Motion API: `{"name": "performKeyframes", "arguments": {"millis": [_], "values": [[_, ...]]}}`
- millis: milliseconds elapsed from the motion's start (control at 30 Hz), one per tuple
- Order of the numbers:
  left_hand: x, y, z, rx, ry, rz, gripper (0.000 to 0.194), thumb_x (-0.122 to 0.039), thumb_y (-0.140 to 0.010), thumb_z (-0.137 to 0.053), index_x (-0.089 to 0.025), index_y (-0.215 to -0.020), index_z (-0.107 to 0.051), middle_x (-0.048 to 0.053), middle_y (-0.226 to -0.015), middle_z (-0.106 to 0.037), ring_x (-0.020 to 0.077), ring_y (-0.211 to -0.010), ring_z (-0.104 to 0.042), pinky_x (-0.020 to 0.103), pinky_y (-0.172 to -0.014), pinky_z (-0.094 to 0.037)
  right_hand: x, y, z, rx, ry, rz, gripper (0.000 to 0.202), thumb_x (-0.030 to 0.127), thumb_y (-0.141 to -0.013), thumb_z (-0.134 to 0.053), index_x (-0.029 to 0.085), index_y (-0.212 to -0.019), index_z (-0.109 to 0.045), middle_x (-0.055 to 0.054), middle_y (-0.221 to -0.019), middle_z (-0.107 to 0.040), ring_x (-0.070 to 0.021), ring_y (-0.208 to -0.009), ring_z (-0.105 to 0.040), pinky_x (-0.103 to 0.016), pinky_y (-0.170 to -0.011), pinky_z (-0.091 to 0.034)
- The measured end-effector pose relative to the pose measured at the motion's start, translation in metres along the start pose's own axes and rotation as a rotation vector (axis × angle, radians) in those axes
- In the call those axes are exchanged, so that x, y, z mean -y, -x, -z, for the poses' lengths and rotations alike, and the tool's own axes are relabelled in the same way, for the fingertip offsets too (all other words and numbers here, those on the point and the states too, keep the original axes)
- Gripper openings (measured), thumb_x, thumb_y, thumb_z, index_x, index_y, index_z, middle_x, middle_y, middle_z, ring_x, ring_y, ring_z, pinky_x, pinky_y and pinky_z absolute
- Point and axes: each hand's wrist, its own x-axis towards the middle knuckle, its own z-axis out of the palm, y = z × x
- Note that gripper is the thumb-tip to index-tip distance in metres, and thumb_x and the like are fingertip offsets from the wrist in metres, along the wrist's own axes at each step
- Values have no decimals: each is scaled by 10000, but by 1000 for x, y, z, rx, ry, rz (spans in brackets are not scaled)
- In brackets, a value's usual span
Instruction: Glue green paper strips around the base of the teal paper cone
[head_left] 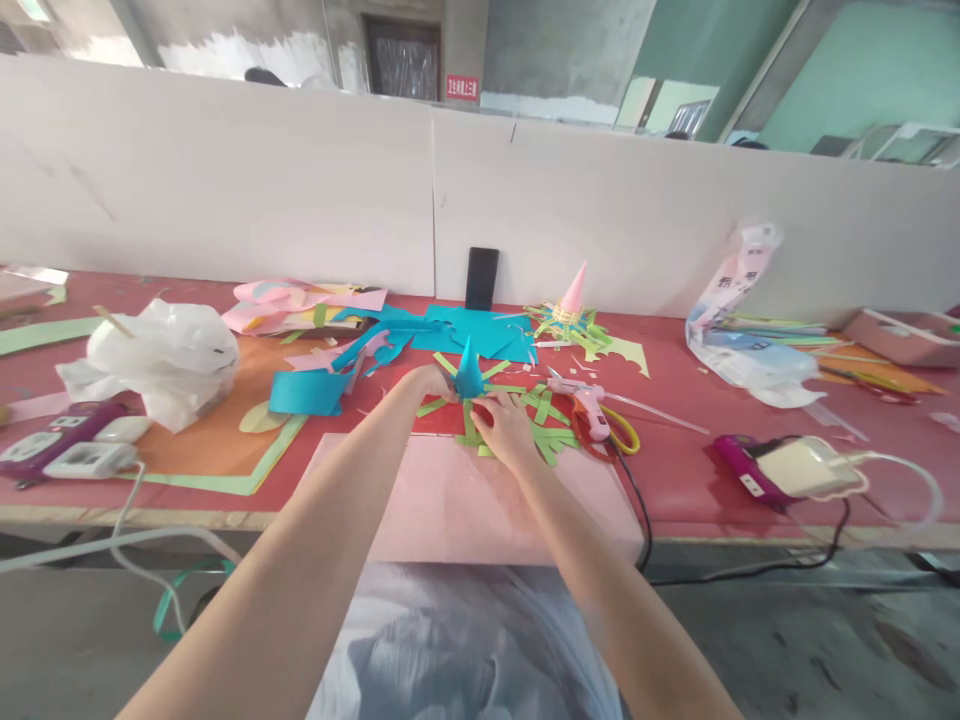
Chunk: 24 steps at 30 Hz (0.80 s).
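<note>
A blue paper cone (469, 374) stands point up in front of me, with green paper strips (495, 369) spreading out from its base. At the cone's left side is my left hand (432, 383), closed against its lower edge, the fingertips partly hidden. My right hand (507, 425) is closed at the front right of the base, thumb and fingers pinched where cone and strips meet. Further green strips (553, 440) lie beside the right hand. Just right of them rest a pink glue gun (592, 408) and scissors with yellow-and-red handles (624, 432).
A finished-looking pink cone (573, 296) on green strips stands behind. A phone (481, 278) leans on the white partition (300, 190). Blue paper (480, 332), a crumpled white bag (172, 350) and power strips (757, 475) lie around. A black cable (637, 490) hangs over the table edge.
</note>
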Motion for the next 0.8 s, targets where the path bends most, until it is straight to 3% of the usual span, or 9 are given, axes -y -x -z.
{"name": "performKeyframes", "arguments": {"millis": [200,333,533,800], "values": [[-3,7,-2,-46,21,61,107,-262,-641,-631,-214,-708,-699,-13,-834,-718,189,-900,-594,212,-767,-448,-1,0,-1,-23,-3,5,266,333,-877,-508,229,-1064,-667,-73,-1054,-608,-224,-1000,-505,-342,-893,-399],[-5,5,-3,-66,20,80,36,-245,-613,-655,-213,-600,-665,-16,-730,-698,178,-823,-589,209,-731,-439,-1,1,-1,-23,-6,7,263,337,-876,-505,238,-1057,-669,-75,-1048,-610,-226,-994,-504,-351,-882,-405],[-4,2,-4,-73,-6,100,99,-256,-583,-672,-208,-512,-624,-23,-572,-624,176,-748,-570,219,-711,-438,-2,0,-3,-20,-14,1,273,347,-881,-496,231,-1059,-667,-72,-1059,-607,-224,-999,-501,-346,-883,-403],[-1,-2,-5,-82,-41,94,78,-281,-613,-657,-208,-586,-667,3,-719,-689,183,-794,-594,223,-731,-439,-1,1,-1,-19,-15,6,265,334,-877,-505,233,-1062,-665,-71,-1062,-608,-220,-1007,-505,-344,-897,-401]]}}
